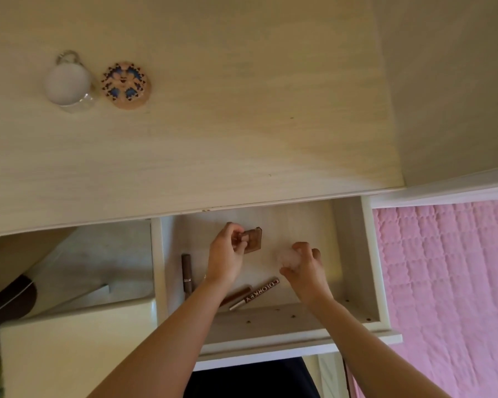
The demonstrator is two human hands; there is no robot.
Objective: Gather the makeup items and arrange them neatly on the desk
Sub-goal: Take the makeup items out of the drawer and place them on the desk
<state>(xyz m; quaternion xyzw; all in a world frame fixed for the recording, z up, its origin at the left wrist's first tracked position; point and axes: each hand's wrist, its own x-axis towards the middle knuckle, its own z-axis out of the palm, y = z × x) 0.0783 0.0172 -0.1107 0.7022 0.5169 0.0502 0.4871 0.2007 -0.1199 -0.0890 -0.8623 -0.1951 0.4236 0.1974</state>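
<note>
Both hands are down in the open white drawer (354, 254) below the pale wood desk top (213, 124). My left hand (226, 255) grips a small brown square compact (253, 239). My right hand (305, 271) is closed on a pale, fluffy puff (286, 257). On the drawer floor lie a brown tube (187, 275) at the left, a second brown tube (237, 295) partly under my left forearm, and a brown pen with white lettering (256, 293). On the desk top stand a white jar (68, 83) and a round patterned compact (124, 84).
A bed with a pink quilt (449, 282) lies to the right of the desk. Left of the drawer is an open space showing the floor and a dark object (9, 300). The drawer's front rail (270, 343) is near my body.
</note>
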